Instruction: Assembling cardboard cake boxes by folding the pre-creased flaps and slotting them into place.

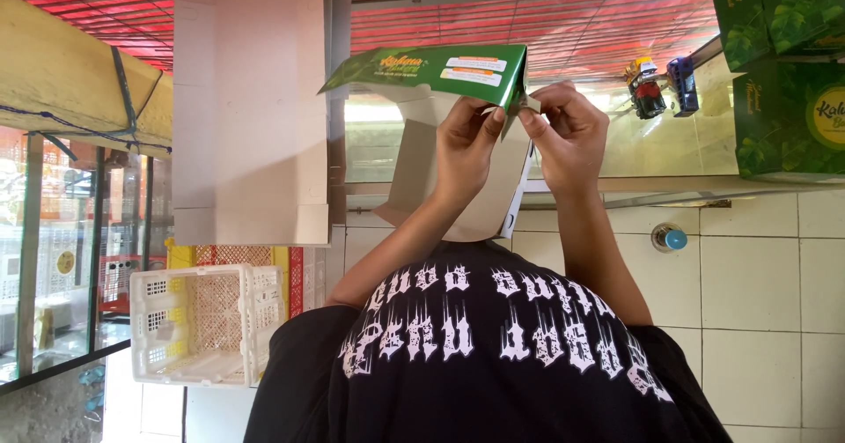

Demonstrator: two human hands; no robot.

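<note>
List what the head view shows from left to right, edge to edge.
White plastic crate → tall stack of flat cardboard → left hand on the green carton → right hand → stacked green boxes.

I'm in a small packing workroom or shop back room: flat brown cardboard blanks (251,108) stand stacked, finished green printed cartons (779,64) are piled up, a white slotted plastic crate (198,324) waits, with white tiled surfaces (757,284) all around.

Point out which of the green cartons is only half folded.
The green carton held between the left hand and right hand: its plain cardboard flaps hang open. The finished green boxes stacked at the right edge are closed.
</note>
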